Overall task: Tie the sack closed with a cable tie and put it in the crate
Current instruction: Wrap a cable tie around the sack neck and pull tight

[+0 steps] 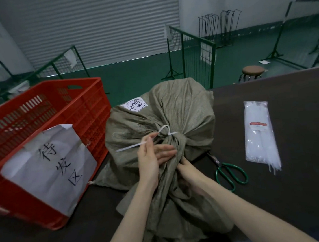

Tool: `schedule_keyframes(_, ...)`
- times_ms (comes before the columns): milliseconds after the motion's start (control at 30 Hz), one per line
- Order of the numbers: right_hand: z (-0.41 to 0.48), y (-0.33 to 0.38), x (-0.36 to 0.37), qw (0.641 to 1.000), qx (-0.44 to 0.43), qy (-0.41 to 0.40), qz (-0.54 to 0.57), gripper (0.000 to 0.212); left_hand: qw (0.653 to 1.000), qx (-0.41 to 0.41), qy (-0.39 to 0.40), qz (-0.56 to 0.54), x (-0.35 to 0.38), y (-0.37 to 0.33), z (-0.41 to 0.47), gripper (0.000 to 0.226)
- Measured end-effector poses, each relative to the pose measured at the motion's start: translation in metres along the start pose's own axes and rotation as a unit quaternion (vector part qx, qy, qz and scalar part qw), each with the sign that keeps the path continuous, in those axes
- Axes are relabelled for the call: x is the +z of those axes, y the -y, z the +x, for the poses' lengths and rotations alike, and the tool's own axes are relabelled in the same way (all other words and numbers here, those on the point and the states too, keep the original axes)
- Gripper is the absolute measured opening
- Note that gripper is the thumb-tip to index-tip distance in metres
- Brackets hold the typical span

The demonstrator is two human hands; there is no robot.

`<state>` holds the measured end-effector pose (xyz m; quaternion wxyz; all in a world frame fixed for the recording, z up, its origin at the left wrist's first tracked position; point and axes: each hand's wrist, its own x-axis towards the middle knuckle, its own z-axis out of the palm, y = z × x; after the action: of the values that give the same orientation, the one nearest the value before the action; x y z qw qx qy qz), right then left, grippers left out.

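Note:
A bulky olive-grey woven sack (pixel 173 110) lies on the dark table, its neck gathered toward me. A white cable tie (pixel 164 132) loops around the gathered neck, and its free tail sticks out to the left. My left hand (pixel 150 158) pinches that tail between thumb and forefinger. My right hand (pixel 187 168) grips the bunched sack neck just below the tie. A red slatted plastic crate (pixel 89 107) stands to the left of the sack, with a white paper sign (pixel 49 167) hanging on its near wall.
Green-handled scissors (pixel 230 172) lie on the table (pixel 303 186) right of the sack. A clear pack of white cable ties (pixel 260 134) lies further right. Beyond the table are a brown stool (pixel 253 71), green wire fence panels (pixel 193 55) and a roller shutter.

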<state>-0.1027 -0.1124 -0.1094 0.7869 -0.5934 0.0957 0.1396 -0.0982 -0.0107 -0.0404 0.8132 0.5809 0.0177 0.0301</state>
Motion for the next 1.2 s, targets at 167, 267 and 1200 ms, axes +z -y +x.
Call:
schedule_keyframes(167, -0.005, 0.004, -0.029, 0.997, 0.073, 0.037, -0.001, 0.035, 1.0, -0.007, 0.015, 0.023, -0.003, 0.016, -0.004, 0.027)
schedule_keyframes(267, -0.009, 0.009, -0.046, 0.995, 0.084, 0.044, 0.011, 0.036, 1.0, -0.005, 0.011, 0.025, -0.006, 0.022, -0.002, 0.027)
schedule_keyframes(1200, -0.016, -0.026, -0.155, 0.78, 0.106, -0.267, -0.556, 0.043, 0.997, 0.055, -0.039, 0.034, -0.021, 0.052, 0.005, 0.029)
